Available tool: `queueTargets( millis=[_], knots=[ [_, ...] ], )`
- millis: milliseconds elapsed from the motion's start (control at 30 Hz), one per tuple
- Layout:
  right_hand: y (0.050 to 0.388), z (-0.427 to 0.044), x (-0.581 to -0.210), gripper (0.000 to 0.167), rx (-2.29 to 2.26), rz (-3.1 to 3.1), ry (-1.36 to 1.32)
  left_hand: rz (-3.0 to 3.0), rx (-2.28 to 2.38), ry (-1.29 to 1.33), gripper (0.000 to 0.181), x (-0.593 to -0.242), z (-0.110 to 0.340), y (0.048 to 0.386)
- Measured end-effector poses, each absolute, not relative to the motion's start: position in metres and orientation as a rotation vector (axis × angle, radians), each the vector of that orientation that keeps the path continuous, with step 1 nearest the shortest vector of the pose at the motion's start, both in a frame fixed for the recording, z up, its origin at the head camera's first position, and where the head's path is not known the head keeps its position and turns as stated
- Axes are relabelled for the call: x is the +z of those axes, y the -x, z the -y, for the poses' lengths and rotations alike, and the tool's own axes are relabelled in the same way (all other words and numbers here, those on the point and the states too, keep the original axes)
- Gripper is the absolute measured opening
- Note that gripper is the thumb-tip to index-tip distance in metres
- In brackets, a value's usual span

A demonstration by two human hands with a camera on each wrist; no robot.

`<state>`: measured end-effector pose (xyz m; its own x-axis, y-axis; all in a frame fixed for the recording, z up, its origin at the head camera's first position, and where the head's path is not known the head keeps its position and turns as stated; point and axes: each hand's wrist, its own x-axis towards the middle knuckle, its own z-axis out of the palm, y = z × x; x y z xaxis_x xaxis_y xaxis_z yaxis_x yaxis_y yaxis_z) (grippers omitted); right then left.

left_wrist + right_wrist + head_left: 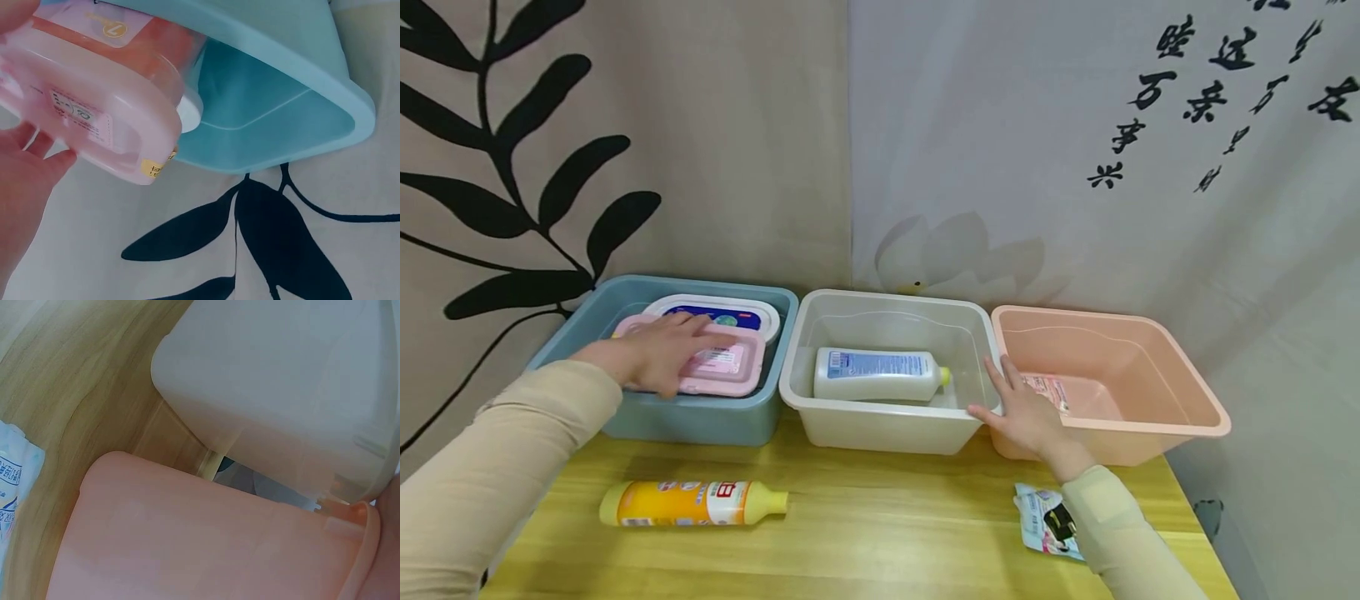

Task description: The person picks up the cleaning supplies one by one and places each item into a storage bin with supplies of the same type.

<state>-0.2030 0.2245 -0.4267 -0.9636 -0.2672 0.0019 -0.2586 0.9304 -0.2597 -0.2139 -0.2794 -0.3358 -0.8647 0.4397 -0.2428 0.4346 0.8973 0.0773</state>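
Pink-lidded box at the blue bin seems pinched by the left grip; the right grip is spread against the cream bin

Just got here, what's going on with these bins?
A person's left hand grips the pink-lidded container in the blue bin, beside a white-rimmed pack with a dark blue label. The right hand rests, fingers spread, where the off-white bin and peach bin meet. A white bottle with a yellow cap lies in the off-white bin. An orange-and-yellow bottle and a printed packet lie on the wooden table.
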Motion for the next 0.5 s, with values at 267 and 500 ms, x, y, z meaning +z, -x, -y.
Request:
queueTargets(
  millis=[267,500],
  knots=[
    [0.201,-0.224,-0.426,0.085,-0.409,-3.049,0.4,-2.762,0.018,-0.584,0.095,-0.341,0.28,0.219],
    [0.201,-0.225,-0.426,0.084,-0.39,-3.069,0.396,-2.725,-0.019,-0.528,0.096,-0.342,0.278,0.225]
  ],
)
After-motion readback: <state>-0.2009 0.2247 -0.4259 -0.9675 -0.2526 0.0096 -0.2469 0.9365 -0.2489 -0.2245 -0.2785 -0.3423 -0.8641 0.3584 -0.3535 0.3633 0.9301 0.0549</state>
